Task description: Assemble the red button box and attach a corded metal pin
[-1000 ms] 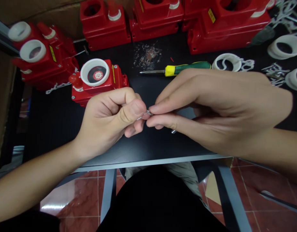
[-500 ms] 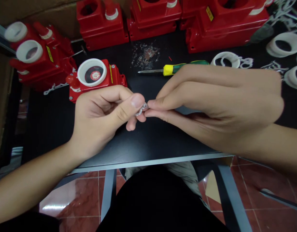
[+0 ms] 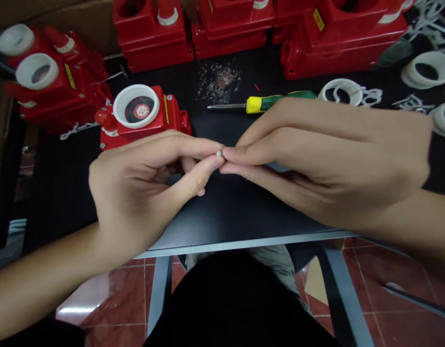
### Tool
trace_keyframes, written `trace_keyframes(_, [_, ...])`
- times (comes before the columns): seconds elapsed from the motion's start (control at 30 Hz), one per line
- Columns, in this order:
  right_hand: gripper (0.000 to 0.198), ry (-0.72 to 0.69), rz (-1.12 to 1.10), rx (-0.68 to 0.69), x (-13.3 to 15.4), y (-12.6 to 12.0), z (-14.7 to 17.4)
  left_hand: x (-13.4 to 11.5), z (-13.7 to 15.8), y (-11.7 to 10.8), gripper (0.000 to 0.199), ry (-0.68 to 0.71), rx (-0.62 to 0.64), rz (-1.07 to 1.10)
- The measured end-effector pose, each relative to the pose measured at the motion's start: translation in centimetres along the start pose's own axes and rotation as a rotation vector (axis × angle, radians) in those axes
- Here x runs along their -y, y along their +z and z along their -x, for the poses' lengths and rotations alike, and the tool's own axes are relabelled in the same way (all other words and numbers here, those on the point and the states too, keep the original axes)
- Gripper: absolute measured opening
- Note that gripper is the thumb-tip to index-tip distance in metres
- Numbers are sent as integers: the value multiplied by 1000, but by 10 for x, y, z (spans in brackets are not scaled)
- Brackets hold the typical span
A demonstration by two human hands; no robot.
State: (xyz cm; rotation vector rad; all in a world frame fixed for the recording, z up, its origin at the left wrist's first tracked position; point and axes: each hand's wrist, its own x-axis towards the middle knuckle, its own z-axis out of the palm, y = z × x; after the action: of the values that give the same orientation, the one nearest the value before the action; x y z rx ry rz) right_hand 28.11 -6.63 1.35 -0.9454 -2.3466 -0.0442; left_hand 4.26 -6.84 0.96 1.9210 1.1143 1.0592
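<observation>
A small silvery metal piece (image 3: 219, 153) is pinched where the fingertips of both hands meet, over the front of the black table. My left hand (image 3: 150, 178) closes thumb and forefinger on it from the left, its other fingers curled behind. From the right, my right hand (image 3: 316, 149) presses its thumb and fingertips together on the same piece. Most of the piece is covered, so its exact kind is hard to tell. Just behind my left hand sits a red housing (image 3: 144, 133) with a white ring (image 3: 115, 107) on top.
A yellow-and-green screwdriver (image 3: 253, 104) lies beyond my hands, near scattered metal bits (image 3: 220, 82). Several red housings (image 3: 155, 48) line the back and left. White rings (image 3: 426, 70), cords (image 3: 372, 95) and screws (image 3: 412, 102) lie at right. The table's grey edge (image 3: 244, 241) is near my body.
My left hand has turned, and its forefinger now meets the thumb at the piece. A short, chain-like row of silvery bits under the left thumb is no longer visible. My right hand keeps its pinch.
</observation>
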Motion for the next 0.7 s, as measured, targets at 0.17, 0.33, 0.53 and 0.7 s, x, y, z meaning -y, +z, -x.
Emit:
trace_keyframes(0.17, [16,-36,-25,-5,-2,1,5,7,-1,0,8,-60,37,141])
trace_keyframes(0.33, [21,-15,-75,10,1,-3,7,0,-6,0,11,-89,46,309])
trace_keyframes(0.53, [46,221,-293,125,0,-3,-4,1,-9,-2,20,-35,88,278])
trace_keyframes(0.7, [37,149,-296,112,0,-7,-12,1,-9,-4,15,1,115,248])
